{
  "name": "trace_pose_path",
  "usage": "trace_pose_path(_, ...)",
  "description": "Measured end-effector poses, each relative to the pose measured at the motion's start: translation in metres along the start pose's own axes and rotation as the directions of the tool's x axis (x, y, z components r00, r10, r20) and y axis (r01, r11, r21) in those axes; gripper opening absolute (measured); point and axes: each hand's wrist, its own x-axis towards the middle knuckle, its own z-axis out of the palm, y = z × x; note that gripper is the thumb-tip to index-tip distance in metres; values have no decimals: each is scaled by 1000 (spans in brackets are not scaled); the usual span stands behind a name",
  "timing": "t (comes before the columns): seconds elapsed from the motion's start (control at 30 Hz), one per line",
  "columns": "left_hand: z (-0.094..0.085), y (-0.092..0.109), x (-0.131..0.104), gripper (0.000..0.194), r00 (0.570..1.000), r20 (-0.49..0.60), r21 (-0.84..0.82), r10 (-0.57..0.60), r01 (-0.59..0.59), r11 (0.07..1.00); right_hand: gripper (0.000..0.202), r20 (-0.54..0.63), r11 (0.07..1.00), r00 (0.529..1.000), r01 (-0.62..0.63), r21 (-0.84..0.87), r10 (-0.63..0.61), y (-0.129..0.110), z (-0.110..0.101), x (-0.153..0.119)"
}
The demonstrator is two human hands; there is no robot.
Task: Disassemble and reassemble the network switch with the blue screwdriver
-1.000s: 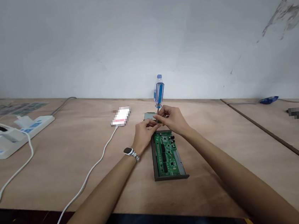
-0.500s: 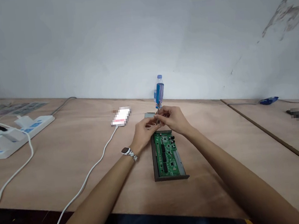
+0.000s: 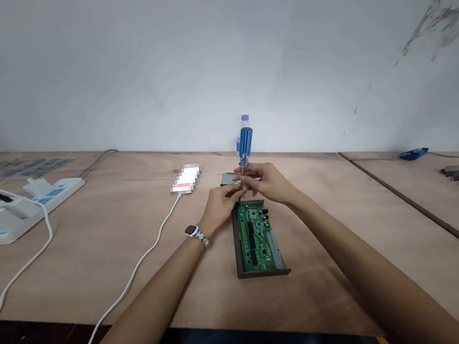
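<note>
A screwdriver [image 3: 245,142] with a blue handle stands nearly upright, handle on top. My right hand [image 3: 269,181] has its fingers closed around the metal shaft below that handle. Close by on the left, my left hand [image 3: 219,205] is pinched at the lower end of the shaft; what lies between its fingertips is too small to make out. Just below both hands, a green circuit board [image 3: 257,240] sits in a dark, open-topped casing [image 3: 238,247] on the table. The screwdriver's tip is hidden by my fingers.
Behind the screwdriver stands a clear bottle [image 3: 244,118] with a blue cap. A pale flat piece [image 3: 227,178] lies beyond my left hand. To the left are a phone [image 3: 187,178] on a white cable [image 3: 155,245] and a power strip [image 3: 61,192]. A blue object [image 3: 413,154] lies far right.
The screwdriver handle has turned, showing a different stripe. My right fingers have shifted and loosened slightly around the shaft, while my left hand has moved a little down. The casing has stayed put.
</note>
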Motion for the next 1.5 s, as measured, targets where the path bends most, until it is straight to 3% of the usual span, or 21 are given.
trace_pose_path(0.1, 0, 2, -1, 27, 1000, 19, -34, 9, -8, 999, 28, -65, 1000, 998, -19, -17, 18, 2, -3, 0)
trace_pose_path(0.33, 10, 1, -1, 30, 988, -148, -81, -34, 22, 996, 32, -296, 982, 950, 47, -185, -102, 19, 8, 6)
trace_pose_path(0.5, 12, -2, 0, 23, 983, -178, -34, -33, 27, 999, 35, -362, 975, 922, 63, -215, -139, 20, 16, 7)
trace_pose_path(0.57, 10, -2, 0, 21, 986, -165, -23, -37, 33, 999, 31, -325, 978, 938, 57, -199, -120, 16, 14, 6)
trace_pose_path(0.67, 6, -1, 0, 20, 991, -130, -4, -31, 31, 1000, 23, -126, 987, 989, 52, -150, -71, 7, 5, 3)
trace_pose_path(0.77, 3, 0, -1, 22, 995, -97, 32, -11, 14, 999, 24, 22, 990, 999, 39, -132, -37, 1, -4, 1)
trace_pose_path(1.0, -1, 4, -2, 30, 1000, 5, 107, 31, -31, 994, 13, -109, 970, 988, 86, -229, -113, 7, 0, 1)
trace_pose_path(1.23, -2, 7, -1, 31, 998, 50, 93, 44, -49, 995, 20, -181, 966, 972, 106, -235, -151, 10, 4, 1)
trace_pose_path(1.5, -1, 7, -1, 28, 997, 70, 41, 29, -32, 999, 34, -67, 986, 996, 60, 157, -50, 10, -6, 4)
